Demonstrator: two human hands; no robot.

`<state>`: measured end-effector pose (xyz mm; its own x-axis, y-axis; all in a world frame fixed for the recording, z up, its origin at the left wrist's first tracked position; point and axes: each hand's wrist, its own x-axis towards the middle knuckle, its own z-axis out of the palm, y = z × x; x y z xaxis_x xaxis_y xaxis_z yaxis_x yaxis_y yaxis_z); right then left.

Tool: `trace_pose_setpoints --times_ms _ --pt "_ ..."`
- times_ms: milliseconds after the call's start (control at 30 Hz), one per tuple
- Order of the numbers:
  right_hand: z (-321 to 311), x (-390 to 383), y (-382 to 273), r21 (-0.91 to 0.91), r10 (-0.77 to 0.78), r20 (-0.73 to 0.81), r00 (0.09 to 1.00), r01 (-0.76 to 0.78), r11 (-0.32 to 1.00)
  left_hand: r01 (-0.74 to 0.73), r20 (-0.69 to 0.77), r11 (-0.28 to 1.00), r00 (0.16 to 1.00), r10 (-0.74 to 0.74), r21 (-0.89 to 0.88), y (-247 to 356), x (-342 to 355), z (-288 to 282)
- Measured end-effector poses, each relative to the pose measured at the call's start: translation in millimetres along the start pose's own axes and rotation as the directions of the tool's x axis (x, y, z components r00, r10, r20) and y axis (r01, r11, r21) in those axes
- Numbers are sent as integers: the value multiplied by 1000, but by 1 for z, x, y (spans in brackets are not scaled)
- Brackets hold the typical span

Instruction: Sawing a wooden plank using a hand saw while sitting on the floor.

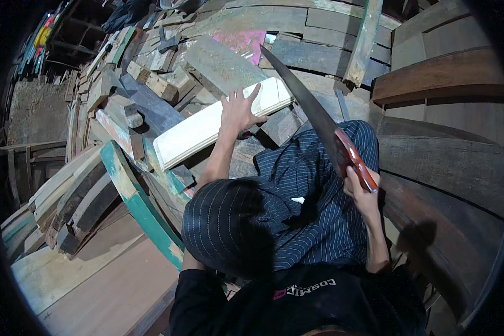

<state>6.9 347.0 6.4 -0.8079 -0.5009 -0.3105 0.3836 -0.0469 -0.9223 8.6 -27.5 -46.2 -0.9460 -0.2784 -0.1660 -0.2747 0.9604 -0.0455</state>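
Observation:
My left hand lies with its fingers spread across a long white board, the fingertips at its far edge and the thumb at its near edge. The board sits slantwise over pieces of timber in front of my crossed legs. In my right hand, closed round its reddish-brown wooden handle, is a handsaw. Its long, dark, tapering blade points up and away to the left, and the tip appears near the board's right end. I cannot tell whether blade and board touch.
Offcuts and blocks are heaped beyond the board and to its left. A green-painted plank slants beside my left knee. Curved dark planks stand on the right, and an upright post rises at the far right. Something pink lies beyond.

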Motion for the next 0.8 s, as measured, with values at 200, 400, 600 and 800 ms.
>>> trace_pose_setpoints --times_ms 200,400,600,800 --pt "25 128 41 79 -162 -30 986 163 983 -26 -9 999 1000 25 -30 18 12 5" --pt "29 56 26 73 -36 -117 992 45 996 27 10 1000 1000 -27 -5 -5 1 0" --pt "4 18 9 134 -24 -88 996 35 990 -5 -25 1000 1000 4 -25 3 1 -5" --pt "46 121 39 -1 -206 -65 976 207 978 -22 -24 998 999 21 -57 7 -5 3"
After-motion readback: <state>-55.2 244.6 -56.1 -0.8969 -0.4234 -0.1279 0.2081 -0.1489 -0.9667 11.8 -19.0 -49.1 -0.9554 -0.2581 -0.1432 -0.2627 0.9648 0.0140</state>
